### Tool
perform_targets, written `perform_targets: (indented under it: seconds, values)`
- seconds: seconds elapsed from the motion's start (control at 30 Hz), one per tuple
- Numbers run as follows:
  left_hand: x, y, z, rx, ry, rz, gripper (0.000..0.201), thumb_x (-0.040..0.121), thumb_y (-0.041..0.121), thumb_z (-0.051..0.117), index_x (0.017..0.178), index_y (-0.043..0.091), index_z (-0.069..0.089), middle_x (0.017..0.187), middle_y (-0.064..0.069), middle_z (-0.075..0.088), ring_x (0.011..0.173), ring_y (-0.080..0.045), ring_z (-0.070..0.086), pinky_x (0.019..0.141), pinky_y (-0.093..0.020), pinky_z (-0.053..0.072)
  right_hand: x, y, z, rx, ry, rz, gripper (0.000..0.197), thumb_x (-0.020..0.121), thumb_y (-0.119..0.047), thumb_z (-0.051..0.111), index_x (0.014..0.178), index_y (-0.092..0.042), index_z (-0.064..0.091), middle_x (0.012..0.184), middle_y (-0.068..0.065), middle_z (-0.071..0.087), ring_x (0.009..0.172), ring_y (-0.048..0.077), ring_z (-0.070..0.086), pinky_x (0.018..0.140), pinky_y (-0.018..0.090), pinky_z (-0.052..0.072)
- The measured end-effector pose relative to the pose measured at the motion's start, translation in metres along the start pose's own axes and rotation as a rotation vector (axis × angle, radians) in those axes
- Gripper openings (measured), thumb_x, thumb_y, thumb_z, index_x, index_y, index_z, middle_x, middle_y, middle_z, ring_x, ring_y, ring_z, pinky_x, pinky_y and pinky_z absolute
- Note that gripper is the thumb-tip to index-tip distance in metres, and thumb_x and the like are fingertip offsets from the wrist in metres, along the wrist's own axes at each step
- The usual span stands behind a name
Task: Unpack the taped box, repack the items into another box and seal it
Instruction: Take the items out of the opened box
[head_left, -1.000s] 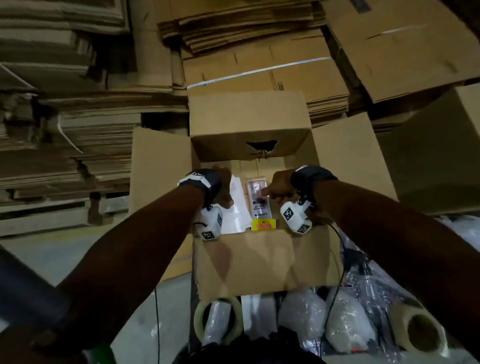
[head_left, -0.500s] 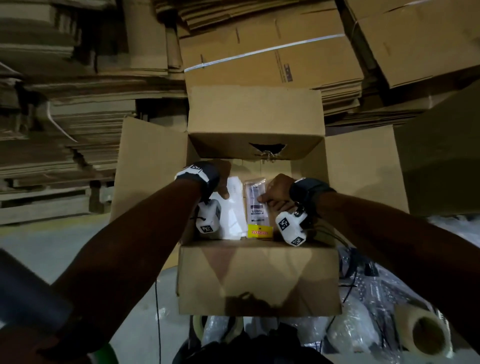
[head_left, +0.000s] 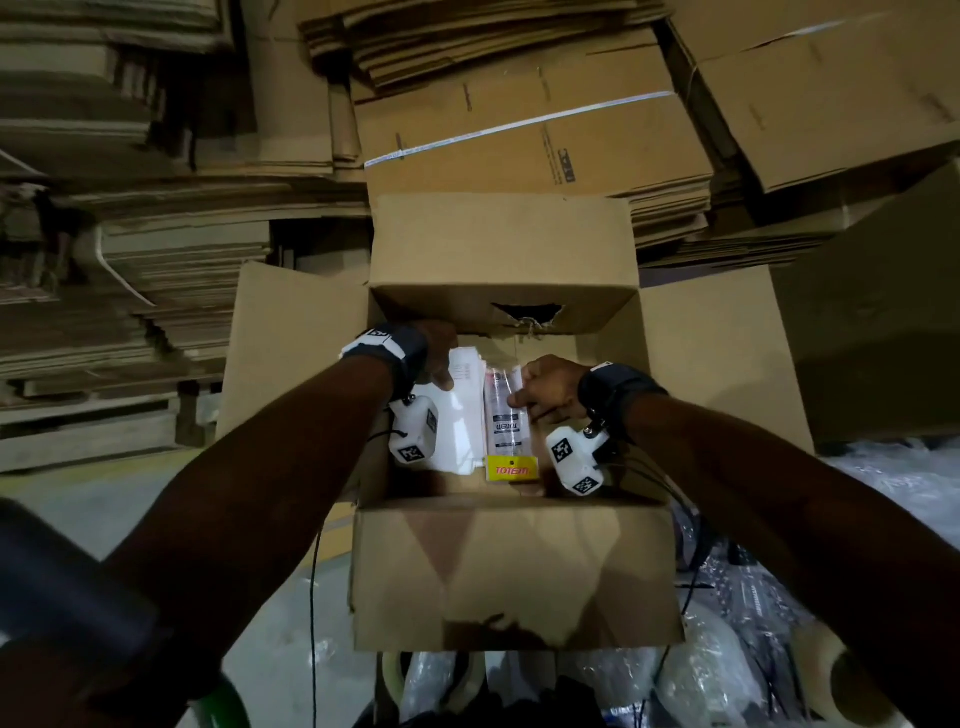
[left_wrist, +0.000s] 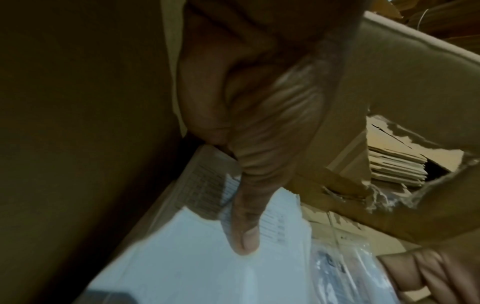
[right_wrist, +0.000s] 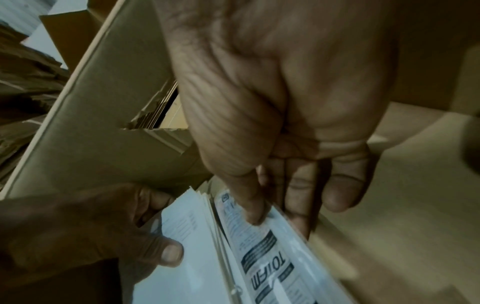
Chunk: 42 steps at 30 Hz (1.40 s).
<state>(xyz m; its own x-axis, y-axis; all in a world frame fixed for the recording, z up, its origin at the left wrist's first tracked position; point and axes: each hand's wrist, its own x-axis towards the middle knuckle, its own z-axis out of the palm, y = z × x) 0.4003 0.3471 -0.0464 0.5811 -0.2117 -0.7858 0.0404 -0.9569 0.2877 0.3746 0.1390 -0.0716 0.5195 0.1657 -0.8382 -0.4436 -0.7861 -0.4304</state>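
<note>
1. An open cardboard box (head_left: 514, 571) stands in front of the person with all four flaps turned out; the far flap at 12 o'clock has a ragged torn hole (head_left: 527, 313) in it.
2. Both hands are down inside the box.
3. The left hand (head_left: 436, 358) grasps a stack of white printed sheets (head_left: 457, 415), thumb pressed on top and fingers curled under the stack's far end; the stack lies against the box's 9 o'clock wall.
4. The right hand (head_left: 550, 387) pinches a clear plastic packet (head_left: 504, 415) with a yellow "TOTEM" header card (head_left: 511, 469), thumb on top and fingers beneath its 3 o'clock edge.
5. The packet lies just beside the sheets, at their 3 o'clock side, its header card toward the near wall at 6 o'clock.
6. Each wrist carries a dark band and a white camera block with black-and-white markers.
7. At 6 o'clock, below the box, lie clear plastic-wrapped items (head_left: 711, 670); a roll of tape (head_left: 836, 680) sits at about 4 o'clock.
8. Bundles of flattened cardboard (head_left: 519, 145) are stacked high from 9 o'clock round to 2 o'clock, one bundle bound with a white strap.
9. Another brown box (head_left: 883, 322) stands at 3 o'clock.
</note>
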Motion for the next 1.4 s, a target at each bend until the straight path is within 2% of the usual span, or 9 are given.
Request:
perform_targets:
  seconds: [0.07,0.17,0.3,0.4,0.5,0.7,0.93,1.2,1.4]
  values:
    - [0.002,0.003,-0.007,-0.041,-0.013,-0.028,0.057,0.083,0.014,0.079,0.133,0.000,0.054,0.123,-0.021,0.066,0.108,-0.037,0.066,0.070,-0.034,0.052,0.003,-0.003,-0.008,-0.017,0.008,-0.006,0.033,0.085,-0.025,0.080,0.070,-0.014,0.053,0.074,0.014,0.061,0.070,0.027,0.063,0.069,0.044,0.060]
    - [0.001,0.008,-0.015,-0.068,0.018,-0.033,0.071,0.086,0.011,0.077,0.146,0.001,0.041,0.125,-0.019,0.065,0.104,-0.033,0.066,0.062,-0.030,0.051,-0.002,-0.012,-0.024,0.084,0.025,-0.043,0.021,0.088,-0.021,0.079,0.078,-0.009,0.065,0.064,0.006,0.063,0.050,0.015,0.060,0.050,0.030,0.054]
    - [-0.006,0.017,-0.029,-0.069,0.040,0.015,0.056,0.086,0.010,0.077,0.135,-0.002,0.053,0.128,-0.020,0.064,0.111,-0.036,0.064,0.074,-0.036,0.051,-0.011,-0.015,-0.033,0.168,0.006,-0.045,0.022,0.088,-0.014,0.079,0.104,-0.001,0.071,0.086,0.010,0.073,0.065,0.016,0.070,0.050,0.025,0.056]
    - [-0.016,0.016,-0.044,-0.095,-0.018,0.062,0.045,0.081,0.010,0.081,0.122,-0.001,0.066,0.123,-0.019,0.067,0.096,-0.028,0.065,0.082,-0.041,0.055,-0.017,-0.017,-0.036,0.174,0.038,-0.038,0.024,0.090,-0.014,0.076,0.105,0.003,0.070,0.101,0.017,0.075,0.090,0.032,0.074,0.078,0.044,0.062]
    - [-0.032,0.012,-0.053,-0.063,-0.006,0.089,0.040,0.082,0.017,0.082,0.117,0.004,0.070,0.117,-0.012,0.071,0.097,-0.028,0.067,0.087,-0.043,0.057,-0.030,-0.025,-0.042,0.291,0.008,-0.020,0.030,0.095,-0.010,0.069,0.119,0.008,0.064,0.100,0.018,0.073,0.084,0.033,0.071,0.071,0.042,0.061]
    - [-0.073,0.019,-0.067,-0.116,0.076,0.170,0.029,0.082,0.022,0.081,0.107,0.014,0.069,0.109,-0.011,0.072,0.098,-0.032,0.070,0.083,-0.050,0.060,-0.071,-0.030,-0.050,0.421,0.012,-0.106,0.007,0.101,-0.002,0.057,0.099,0.000,0.063,0.076,0.010,0.075,0.061,0.019,0.074,0.049,0.029,0.058]
    - [-0.135,0.026,-0.088,-0.237,0.179,0.266,0.031,0.081,0.023,0.083,0.107,0.008,0.071,0.097,-0.008,0.075,0.093,-0.030,0.073,0.066,-0.035,0.063,-0.123,-0.014,-0.057,0.578,0.083,-0.238,0.010,0.102,-0.010,0.057,0.102,-0.008,0.066,0.082,0.004,0.078,0.073,0.018,0.076,0.072,0.036,0.063]
    - [-0.223,0.058,-0.050,-0.401,0.236,0.307,0.034,0.079,0.022,0.083,0.108,0.010,0.071,0.101,-0.012,0.076,0.092,-0.034,0.074,0.082,-0.056,0.059,-0.202,0.034,-0.059,0.468,0.238,-0.334,0.051,0.072,-0.043,0.088,0.103,-0.008,0.066,0.091,0.022,0.059,0.075,0.036,0.056,0.063,0.035,0.051]
    - [-0.282,0.098,0.029,-0.427,0.284,0.293,0.032,0.081,0.027,0.080,0.109,0.013,0.070,0.100,-0.006,0.077,0.090,-0.027,0.075,0.071,-0.040,0.061,-0.266,0.107,-0.033,0.621,0.164,-0.465,0.017,0.095,-0.021,0.068,0.102,-0.006,0.067,0.094,0.014,0.075,0.077,0.024,0.075,0.068,0.037,0.063]
